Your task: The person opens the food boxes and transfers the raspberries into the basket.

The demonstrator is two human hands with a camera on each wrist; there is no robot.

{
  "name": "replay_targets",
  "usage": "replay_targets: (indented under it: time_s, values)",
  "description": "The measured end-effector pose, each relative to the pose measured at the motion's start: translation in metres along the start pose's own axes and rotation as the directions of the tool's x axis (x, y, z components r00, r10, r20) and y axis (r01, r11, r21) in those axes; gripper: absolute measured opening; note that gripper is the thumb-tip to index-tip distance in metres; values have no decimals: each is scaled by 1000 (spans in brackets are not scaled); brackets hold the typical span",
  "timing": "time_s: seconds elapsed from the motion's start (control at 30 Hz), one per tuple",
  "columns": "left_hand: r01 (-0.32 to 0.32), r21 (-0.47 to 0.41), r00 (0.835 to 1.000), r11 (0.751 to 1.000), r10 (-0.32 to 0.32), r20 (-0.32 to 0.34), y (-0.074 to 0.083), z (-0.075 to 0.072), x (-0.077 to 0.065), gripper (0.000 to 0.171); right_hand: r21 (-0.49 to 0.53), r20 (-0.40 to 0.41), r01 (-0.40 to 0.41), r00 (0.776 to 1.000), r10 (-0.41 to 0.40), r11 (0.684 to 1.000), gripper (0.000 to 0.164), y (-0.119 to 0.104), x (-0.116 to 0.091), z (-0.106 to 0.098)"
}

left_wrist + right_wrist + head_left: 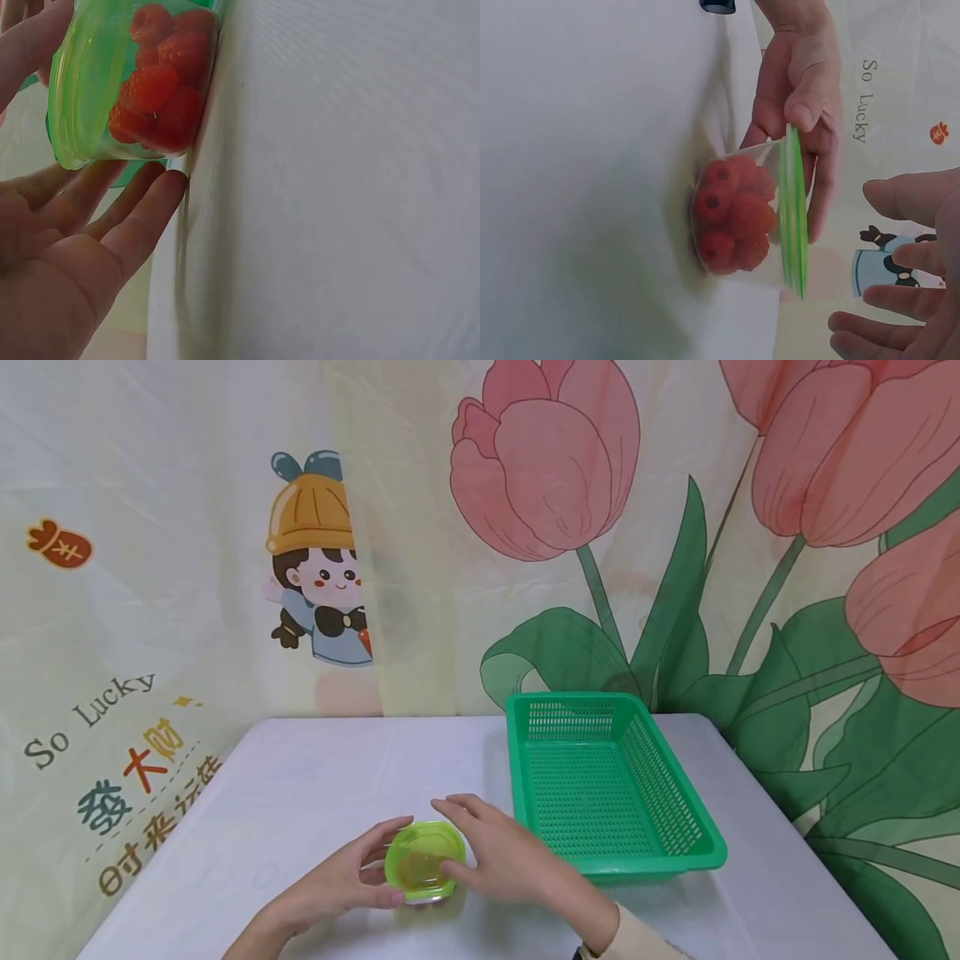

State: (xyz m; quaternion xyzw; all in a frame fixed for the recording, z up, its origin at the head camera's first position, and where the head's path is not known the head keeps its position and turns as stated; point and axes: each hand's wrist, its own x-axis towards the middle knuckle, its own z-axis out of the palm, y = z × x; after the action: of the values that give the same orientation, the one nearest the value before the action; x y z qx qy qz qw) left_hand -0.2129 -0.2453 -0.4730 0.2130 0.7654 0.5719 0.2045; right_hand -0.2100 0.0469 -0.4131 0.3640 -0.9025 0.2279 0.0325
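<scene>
A small clear tub (769, 259) with a green lid (425, 847) stands on the white tabletop in front of me. Red raspberries (735, 217) show through its side; in the left wrist view they lie heaped inside. My left hand (352, 868) curves round the tub's left side, its thumb at the lid's near edge and its fingers behind. Over the right side of the lid hovers my right hand (502, 856), fingers spread and loosely bent. The right wrist view shows a gap between its fingers and the lid.
A green plastic basket (693, 847) with perforated walls stands to the right of the tub, beyond my right hand. White cloth covers the table (337, 760). A printed curtain (420, 568) with tulips and a cartoon figure hangs behind the table's far edge.
</scene>
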Motion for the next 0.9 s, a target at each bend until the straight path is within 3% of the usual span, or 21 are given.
replay_targets:
  time_s: [0.17, 0.57, 0.9]
  values:
    - [-5, 36, 1000, 999, 5, -17, -2, -1, 0, 93, -26, 3, -14, 1000, 14, 1000, 71, -7, -4, 4]
    - [-43, 22, 999, 999, 43, -1, -1, -5, 1, 87, -20, 18, -84, 996, 85, 996, 71, -17, -10, 22]
    - [-2, 6, 1000, 1000, 2, 0, -3, -10, -1, 88, -24, 22, -54, 998, 55, 998, 62, -12, -12, 31]
